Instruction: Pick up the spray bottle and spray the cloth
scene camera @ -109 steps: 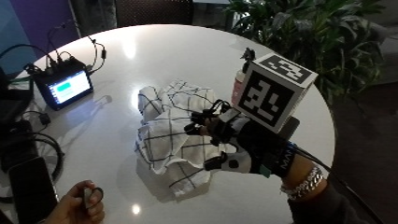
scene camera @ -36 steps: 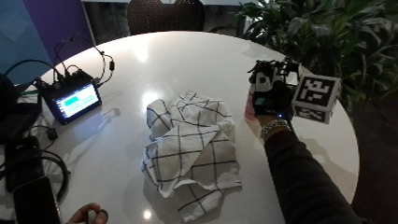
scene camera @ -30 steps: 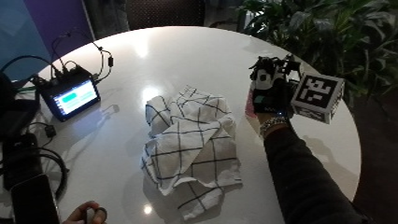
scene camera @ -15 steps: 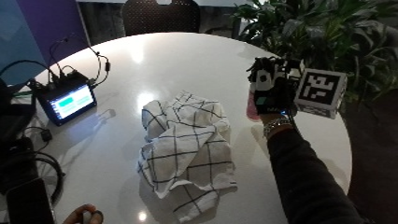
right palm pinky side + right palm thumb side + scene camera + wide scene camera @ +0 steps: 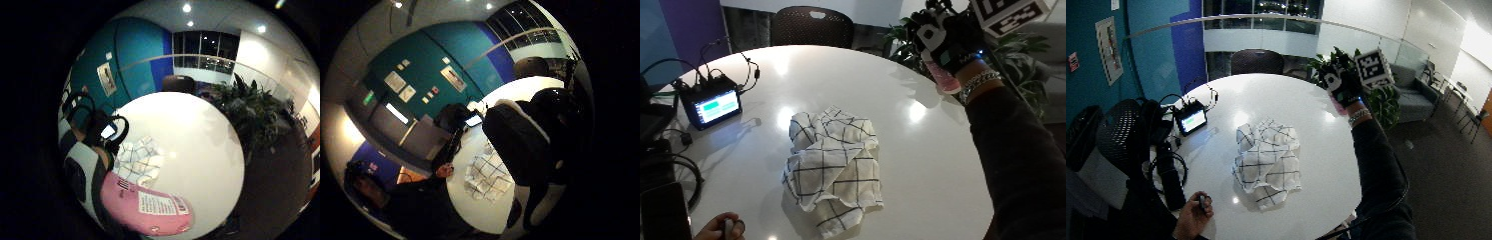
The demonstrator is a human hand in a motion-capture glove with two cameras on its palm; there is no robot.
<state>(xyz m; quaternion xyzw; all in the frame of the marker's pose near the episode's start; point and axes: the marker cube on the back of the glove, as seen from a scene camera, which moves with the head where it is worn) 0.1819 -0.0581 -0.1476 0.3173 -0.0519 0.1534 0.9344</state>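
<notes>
Holding the spray bottle [image 5: 947, 80] up off the table [image 5: 933, 150], the gloved right hand [image 5: 947, 40] has its fingers wrapped round the pink body, whose base shows below the wrist. The bottle stands roughly upright, its long axis near vertical; which way the nozzle points I cannot tell, since the glove covers it. From the hand, the cloth [image 5: 833, 170] lies below and well apart, towards the person's bare hand [image 5: 720, 230], crumpled on the table with its long axis running from the person towards the small screen [image 5: 712, 106] side. Spraying likely needs the nozzle aimed down at the cloth.
</notes>
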